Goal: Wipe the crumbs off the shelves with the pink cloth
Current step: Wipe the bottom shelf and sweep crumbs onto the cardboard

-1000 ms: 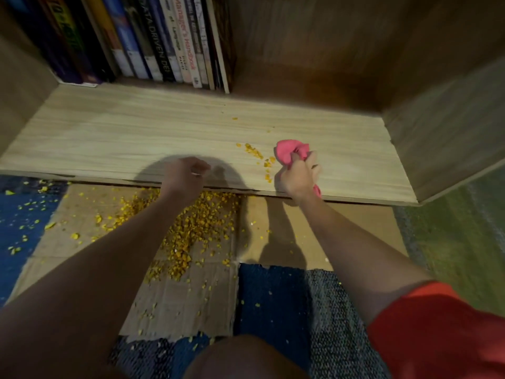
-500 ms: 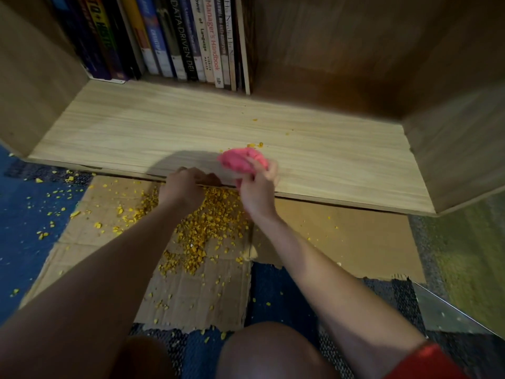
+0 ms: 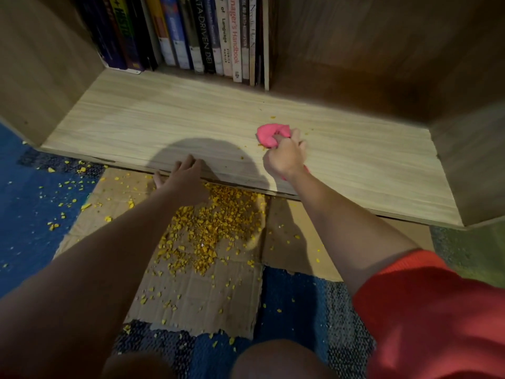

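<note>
Pink cloth (image 3: 270, 134), bunched, on shelf (image 3: 164, 124)

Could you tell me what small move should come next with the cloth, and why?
Probably sweep the pink cloth toward the front of the shelf: the right hand grips it beside a few stray crumbs, and the cardboard below holds the pile.

**Materials and finishes: bottom shelf and floor before it**

- Shelf (image 3: 164, 119): pale wood-grain board, matt and smooth.
- Side walls (image 3: 41, 64): darker wood-grain, matt.
- Books (image 3: 207, 36): paper covers, spines with a slight sheen.
- Pink cloth (image 3: 269, 135): soft fabric, bunched.
- Crumbs (image 3: 213, 228): yellow, dry, jagged flakes.
- Cardboard (image 3: 196, 299): brown, corrugated, matt, ragged at its near edge.
- Rug (image 3: 300, 302): coarse, nubbly weave in blue and grey.
- Sleeve (image 3: 437, 310): red cloth, matt.
</note>
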`<action>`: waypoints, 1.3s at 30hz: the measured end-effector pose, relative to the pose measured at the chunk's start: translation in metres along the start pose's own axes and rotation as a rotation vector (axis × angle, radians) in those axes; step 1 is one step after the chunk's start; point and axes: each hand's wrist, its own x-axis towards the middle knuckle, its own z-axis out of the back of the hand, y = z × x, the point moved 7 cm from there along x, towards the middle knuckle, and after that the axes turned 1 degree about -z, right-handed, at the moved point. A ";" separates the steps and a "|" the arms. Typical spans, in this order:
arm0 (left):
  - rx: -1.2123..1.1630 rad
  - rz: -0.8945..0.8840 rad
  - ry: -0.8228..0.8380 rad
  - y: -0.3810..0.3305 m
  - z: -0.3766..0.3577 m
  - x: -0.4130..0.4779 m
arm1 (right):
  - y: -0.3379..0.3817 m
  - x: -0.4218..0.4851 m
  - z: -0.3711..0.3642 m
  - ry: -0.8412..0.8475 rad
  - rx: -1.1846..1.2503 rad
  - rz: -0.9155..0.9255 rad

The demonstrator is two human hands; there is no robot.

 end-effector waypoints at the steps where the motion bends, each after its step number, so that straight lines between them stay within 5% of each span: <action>1: 0.005 -0.008 0.005 0.000 0.001 0.000 | 0.012 -0.001 -0.005 0.038 0.015 0.071; 9: -0.028 0.001 0.028 0.009 0.004 -0.002 | 0.040 -0.067 -0.038 0.221 0.180 0.422; 15: 0.014 -0.012 0.031 0.011 -0.001 -0.001 | 0.031 -0.083 -0.029 0.131 0.453 0.342; 19: 0.006 0.003 0.027 0.010 -0.003 0.000 | 0.027 -0.102 -0.039 0.202 0.216 0.402; 22: 0.018 0.001 -0.003 0.012 -0.004 -0.001 | 0.022 -0.110 -0.025 0.035 0.204 0.425; 28: 0.037 0.021 -0.034 0.011 -0.007 -0.003 | 0.015 -0.106 -0.029 0.041 0.079 0.382; 39: -0.091 0.049 -0.164 -0.037 0.008 0.020 | 0.024 -0.063 0.021 -0.114 0.341 0.280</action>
